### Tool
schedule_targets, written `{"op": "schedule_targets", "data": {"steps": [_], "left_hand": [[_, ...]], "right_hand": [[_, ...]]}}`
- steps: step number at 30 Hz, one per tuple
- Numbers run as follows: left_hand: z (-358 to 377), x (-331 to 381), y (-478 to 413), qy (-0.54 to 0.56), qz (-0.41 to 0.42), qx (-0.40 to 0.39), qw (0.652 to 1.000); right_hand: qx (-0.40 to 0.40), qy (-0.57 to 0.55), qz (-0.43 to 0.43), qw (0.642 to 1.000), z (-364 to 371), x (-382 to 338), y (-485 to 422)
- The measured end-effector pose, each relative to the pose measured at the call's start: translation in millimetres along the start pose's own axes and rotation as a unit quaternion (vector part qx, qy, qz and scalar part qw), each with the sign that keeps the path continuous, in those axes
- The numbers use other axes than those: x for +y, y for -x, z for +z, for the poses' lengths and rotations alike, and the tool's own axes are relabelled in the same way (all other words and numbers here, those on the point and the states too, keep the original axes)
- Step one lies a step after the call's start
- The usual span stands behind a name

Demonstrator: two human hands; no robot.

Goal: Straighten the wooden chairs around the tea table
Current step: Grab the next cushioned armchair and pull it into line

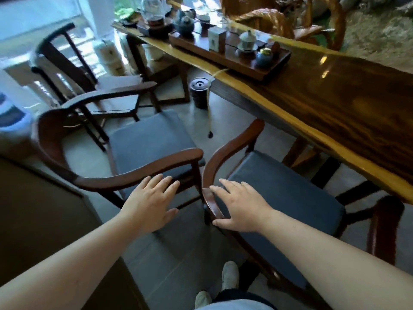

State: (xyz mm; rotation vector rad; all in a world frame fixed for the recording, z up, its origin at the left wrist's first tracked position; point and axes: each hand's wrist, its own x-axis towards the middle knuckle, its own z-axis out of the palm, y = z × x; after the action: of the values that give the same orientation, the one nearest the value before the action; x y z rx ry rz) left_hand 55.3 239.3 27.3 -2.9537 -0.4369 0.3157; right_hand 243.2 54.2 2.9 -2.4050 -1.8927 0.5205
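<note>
Two dark wooden armchairs with grey seat cushions stand side by side at the long tea table [348, 104]. The left chair [143, 139] is turned away from the table, its near armrest curving in front of me. The right chair [281, 189] faces the table more squarely. My left hand [149, 202] hovers open, fingers spread, just behind the left chair's armrest, not gripping it. My right hand [239, 206] lies open over the curved back rail of the right chair, thumb under the rail's edge, fingers spread and not closed around it.
A third dark wooden chair [73, 70] stands further back on the left. A wooden tray [228, 54] with teapots, cups and a small box sits on the table. A black waste bucket [199, 92] with a hose stands underneath. A brown cabinet [44, 220] is close at my left.
</note>
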Motion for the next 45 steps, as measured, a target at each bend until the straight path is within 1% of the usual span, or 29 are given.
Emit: {"op": "schedule_targets", "data": {"steps": [2, 6, 8, 12, 14, 18, 24, 27, 30, 37, 42, 45], "left_hand": [[2.8, -14.4, 3.1, 0.004, -0.035, -0.008, 0.999], [11.0, -34.7, 11.4, 0.010, -0.072, -0.037, 0.997], [18.2, -44.8, 16.5, 0.017, -0.089, -0.037, 0.995], [27.7, -66.0, 21.2, 0.026, -0.110, -0.046, 0.993], [34.0, -87.8, 21.1, 0.028, -0.117, -0.056, 0.991], [45.7, -125.9, 12.5, 0.026, -0.110, -0.064, 0.991], [74.3, -206.2, -4.3, 0.047, -0.098, -0.049, 0.993], [90.4, -245.4, -6.2, 0.068, -0.097, -0.056, 0.991], [109.9, -274.6, -2.5, 0.090, -0.096, -0.079, 0.988], [142.8, -308.3, 10.3, 0.088, -0.075, -0.130, 0.985], [149.2, -321.2, 9.8, 0.025, -0.025, -0.195, 0.980], [156.1, -332.2, 10.6, -0.010, -0.025, -0.225, 0.974]], "right_hand": [[-0.005, 0.002, -0.028, 1.000, -5.1, 0.3, -25.2], [-0.009, 0.008, -0.069, 0.998, -10.3, -3.2, -63.3], [-0.016, 0.015, -0.088, 0.996, -10.5, -8.4, -81.0], [-0.032, 0.032, -0.109, 0.993, -10.4, -22.4, -110.2], [-0.036, 0.040, -0.113, 0.992, -8.4, -31.6, -132.4], [-0.044, 0.050, -0.108, 0.992, -6.2, -46.5, -168.7], [-0.070, 0.071, -0.082, 0.992, -0.4, -82.1, -241.5], [-0.085, 0.072, -0.079, 0.991, 6.0, -105.5, -274.9], [-0.101, 0.071, -0.080, 0.989, 19.3, -127.1, -299.5], [-0.164, 0.061, -0.116, 0.978, 53.8, -164.1, -342.2], [-0.192, 0.059, -0.147, 0.969, 67.3, -169.5, -366.1], [-0.208, 0.068, -0.153, 0.964, 84.1, -171.0, -373.8]]}}
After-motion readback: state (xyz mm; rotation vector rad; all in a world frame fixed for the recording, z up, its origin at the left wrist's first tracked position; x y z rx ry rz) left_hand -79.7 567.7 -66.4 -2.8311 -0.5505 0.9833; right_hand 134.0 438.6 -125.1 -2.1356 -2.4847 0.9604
